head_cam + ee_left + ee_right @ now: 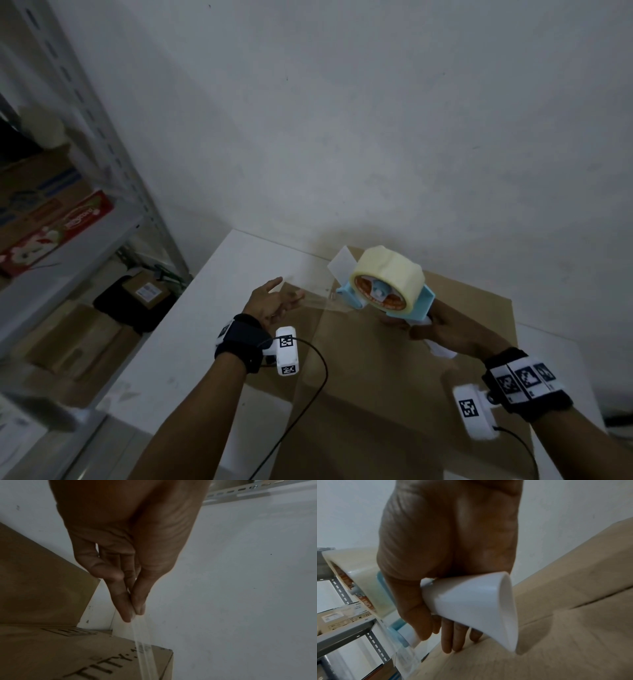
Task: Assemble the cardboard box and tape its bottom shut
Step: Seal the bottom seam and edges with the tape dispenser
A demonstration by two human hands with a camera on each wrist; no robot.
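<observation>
A brown cardboard box (394,363) lies on the white table (185,335) with its flaps folded flat on top. My right hand (428,325) grips the white handle (471,604) of a blue tape dispenser (387,284) that carries a roll of clear tape (359,574), held above the box's far left corner. A strip of clear tape (318,299) stretches left from the dispenser to my left hand (293,298). In the left wrist view the thumb and forefinger of that left hand (135,613) pinch the tape's end (145,654) above the printed box side (68,655).
A grey metal shelf rack (102,137) stands at the left with cartons and a red package (58,233). Below it on the floor are a black bag (137,301) and more cartons. A white wall (376,120) rises right behind the table.
</observation>
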